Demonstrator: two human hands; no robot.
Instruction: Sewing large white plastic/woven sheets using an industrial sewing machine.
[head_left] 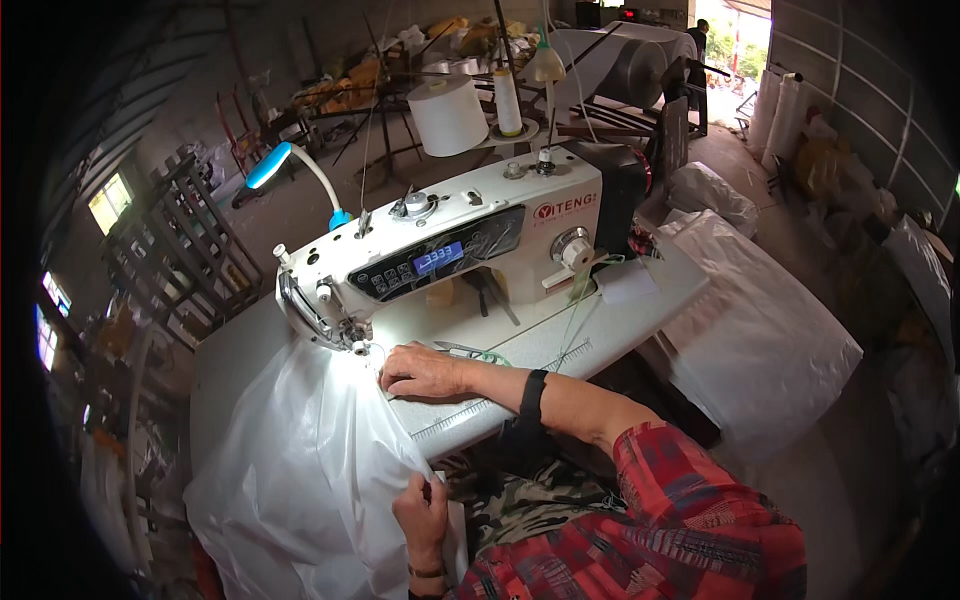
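Note:
A white sewing machine (450,240) stands in front of me with its small display lit. Bright light falls on its needle area, where a thin white sheet (310,450), apparently plastic, lies bunched and drapes down over the table's front edge. My left hand (420,515) is closed on the sheet's right edge, below the tabletop. Close to the right of the needle, my right hand (425,370) rests with curled fingers pressed together at the sheet's edge; its fingertips are partly hidden. Thread snips (460,348) with green thread lie just beyond the right hand.
A blue-headed lamp (268,166) bends over the machine. Behind it stand a large white thread cone (447,115) and a slimmer spool (507,103). A stack of white sheets (770,330) is at the right. Metal frames (180,240) stand at left; a person (697,75) is near the doorway.

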